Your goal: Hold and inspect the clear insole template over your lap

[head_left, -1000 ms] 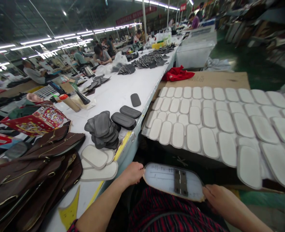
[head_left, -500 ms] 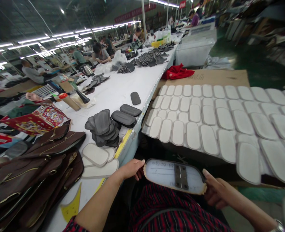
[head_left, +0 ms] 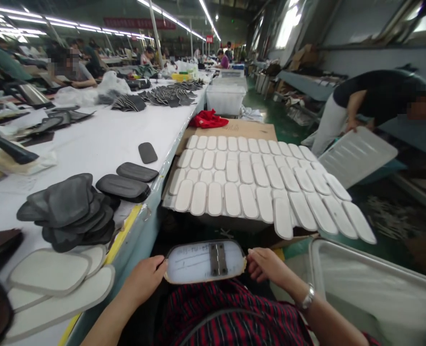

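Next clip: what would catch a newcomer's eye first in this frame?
Most striking is the big spread of white oval pads laid in rows on cardboard, centre frame. In front of it, the left hand and right hand hold a pale oval template by its ends, over the lap. On the long white table at left lies a heap of dark grey pieces.

No lettering clear enough to read

Faint handwritten lines cross the white pad [head_left: 205, 261] but stay illegible; the red banner [head_left: 137, 22] and small red sign [head_left: 209, 38] overhead carry characters too blurred to read.
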